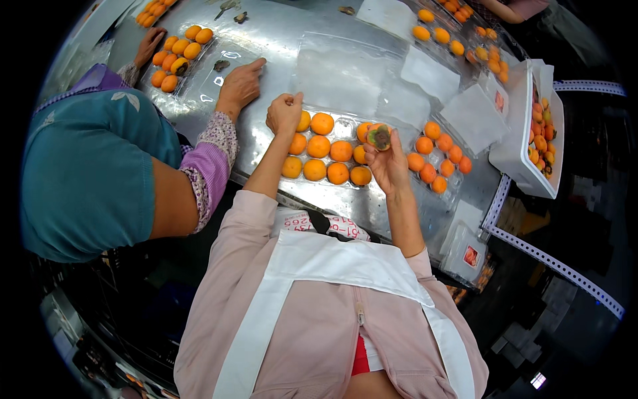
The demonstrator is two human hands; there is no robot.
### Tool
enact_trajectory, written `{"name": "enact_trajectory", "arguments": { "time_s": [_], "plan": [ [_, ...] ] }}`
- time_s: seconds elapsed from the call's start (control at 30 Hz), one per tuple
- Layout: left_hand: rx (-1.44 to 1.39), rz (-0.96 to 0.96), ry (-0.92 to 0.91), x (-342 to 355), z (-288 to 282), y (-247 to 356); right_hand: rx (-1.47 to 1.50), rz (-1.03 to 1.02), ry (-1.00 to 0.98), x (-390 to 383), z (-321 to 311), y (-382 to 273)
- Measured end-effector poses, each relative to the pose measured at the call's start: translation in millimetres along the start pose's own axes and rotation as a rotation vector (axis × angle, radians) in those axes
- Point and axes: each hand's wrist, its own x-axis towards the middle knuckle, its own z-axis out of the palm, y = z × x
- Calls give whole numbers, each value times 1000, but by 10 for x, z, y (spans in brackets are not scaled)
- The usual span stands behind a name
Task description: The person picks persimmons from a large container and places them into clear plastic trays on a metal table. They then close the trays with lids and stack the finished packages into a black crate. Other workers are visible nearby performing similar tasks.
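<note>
My right hand (387,165) grips a persimmon (379,137), its brown-green calyx turned up, above the right end of a clear plastic tray (343,128). Orange persimmons (319,146) sit in rows in this tray, with a bare spot in the far row. At the tray's far left corner, my left hand (284,114) is closed with its fingers curled; whatever they may hold is hidden. Just right of my right hand, another clear tray (453,189) carries several more persimmons (427,145).
Empty clear trays (335,70) and white sheets (430,74) lie on the metal table (279,30). On the right stands a white box (518,156) of fruit beside a perforated metal rail (551,263). At left, a co-worker's hand (240,86) rests near a fruit-filled tray (199,61).
</note>
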Motion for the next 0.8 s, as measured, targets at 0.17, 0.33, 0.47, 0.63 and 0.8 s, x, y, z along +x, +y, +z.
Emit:
{"name": "enact_trajectory", "arguments": {
  "time_s": [0.17,0.33,0.47,0.63,0.8],
  "plan": [
    [65,31,-37,31,-6,54,-958,-419,126,312,-78,130],
    [64,-4,-102,54,-63,46,-1728,-445,87,461,138,162],
    [82,16,-92,40,-40,62,-1986,-621,89,564,30,245],
    [74,25,-92,85,-16,-14,-2009,-762,-92,635,212,336],
    [64,27,-78,64,-20,29,-2153,-570,-125,767,291,435]
  ]
}}
